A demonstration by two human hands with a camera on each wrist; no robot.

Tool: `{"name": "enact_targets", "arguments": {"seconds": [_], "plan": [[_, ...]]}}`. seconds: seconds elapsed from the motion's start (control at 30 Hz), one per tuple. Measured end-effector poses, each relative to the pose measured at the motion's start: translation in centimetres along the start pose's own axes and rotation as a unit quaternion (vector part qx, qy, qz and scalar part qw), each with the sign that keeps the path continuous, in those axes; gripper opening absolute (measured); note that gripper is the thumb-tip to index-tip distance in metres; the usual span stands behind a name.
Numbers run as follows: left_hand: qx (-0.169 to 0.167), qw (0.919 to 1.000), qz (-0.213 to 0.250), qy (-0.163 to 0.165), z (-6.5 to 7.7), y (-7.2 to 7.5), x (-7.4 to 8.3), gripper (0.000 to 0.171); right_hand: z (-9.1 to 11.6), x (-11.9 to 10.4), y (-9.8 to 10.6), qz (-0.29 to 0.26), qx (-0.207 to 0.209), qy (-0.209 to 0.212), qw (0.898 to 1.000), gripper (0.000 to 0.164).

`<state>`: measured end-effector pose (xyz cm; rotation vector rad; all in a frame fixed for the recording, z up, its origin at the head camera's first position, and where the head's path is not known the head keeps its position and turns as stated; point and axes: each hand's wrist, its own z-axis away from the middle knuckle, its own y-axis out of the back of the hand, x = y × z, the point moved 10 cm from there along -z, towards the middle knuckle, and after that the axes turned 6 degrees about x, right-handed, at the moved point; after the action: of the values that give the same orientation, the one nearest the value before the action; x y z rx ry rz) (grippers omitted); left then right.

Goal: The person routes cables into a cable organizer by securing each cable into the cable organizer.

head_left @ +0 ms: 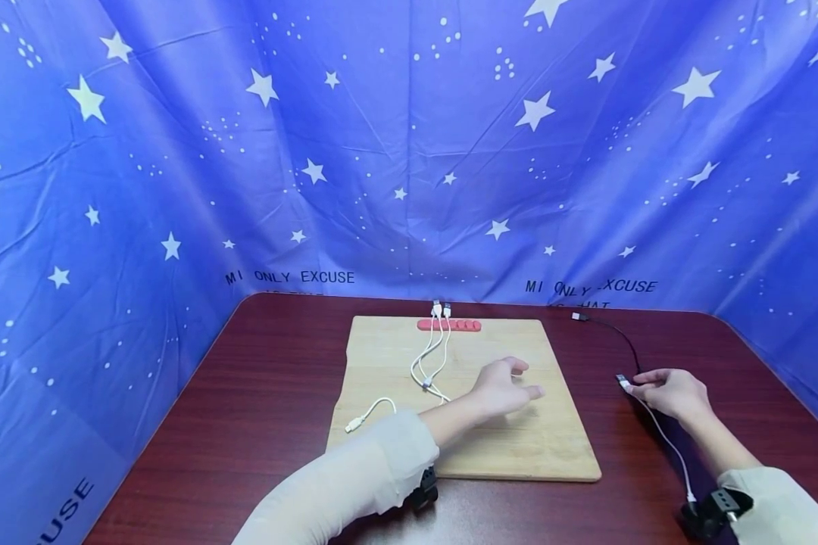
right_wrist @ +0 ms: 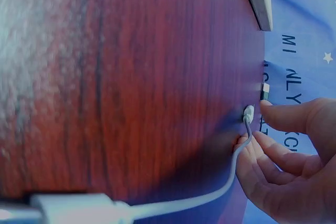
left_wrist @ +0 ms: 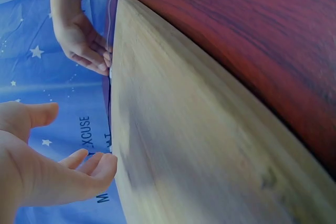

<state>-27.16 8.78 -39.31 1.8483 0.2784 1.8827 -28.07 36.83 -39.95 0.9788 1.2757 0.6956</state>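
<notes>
My left hand [head_left: 504, 387] is over the right part of a wooden board [head_left: 545, 446], fingers apart and nothing held. In the left wrist view the same hand [left_wrist: 63, 166] shows its thumb spread from loosely bent fingers. Right of the board, my right hand [head_left: 671, 393] pinches a white USB cable [head_left: 669, 439] near its plug [head_left: 622, 380], close over the table. The right wrist view shows thumb and fingertips [right_wrist: 244, 148] around the white plug [right_wrist: 249, 113]. Beyond this hand lies a black USB cable [head_left: 616, 331].
A red cable holder [head_left: 448, 325] sits at the board's back edge, with white cables [head_left: 419, 363] running through it and plugs [head_left: 437, 309] beyond. Another white plug [head_left: 354, 425] lies at the board's left. A starry blue curtain [head_left: 409, 151] closes off the back and sides of the dark red table [head_left: 232, 424].
</notes>
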Motion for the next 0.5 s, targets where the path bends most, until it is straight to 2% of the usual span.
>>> {"name": "enact_targets", "arguments": {"seconds": [0.17, 0.33, 0.4, 0.5], "plan": [[-0.004, 0.9995, 0.026, 0.018, 0.2, -0.8, 0.1, 0.042, -0.1, 0.3, -0.2, 0.015, 0.000, -0.012, 1.000, 0.035], [-0.007, 0.9987, 0.042, 0.029, 0.4, -1.6, 0.3, 0.040, -0.2, 0.3, -0.1, 0.039, 0.006, -0.005, 0.999, 0.027], [-0.007, 0.9982, 0.048, 0.034, 0.3, -1.9, 0.3, 0.039, -0.3, 0.4, -0.3, 0.036, -0.007, -0.005, 0.999, 0.026], [-0.009, 0.9972, 0.063, 0.039, 0.2, -2.6, 0.5, 0.038, -0.3, 0.7, -1.0, -0.004, -0.039, -0.025, 0.999, 0.024]]}}
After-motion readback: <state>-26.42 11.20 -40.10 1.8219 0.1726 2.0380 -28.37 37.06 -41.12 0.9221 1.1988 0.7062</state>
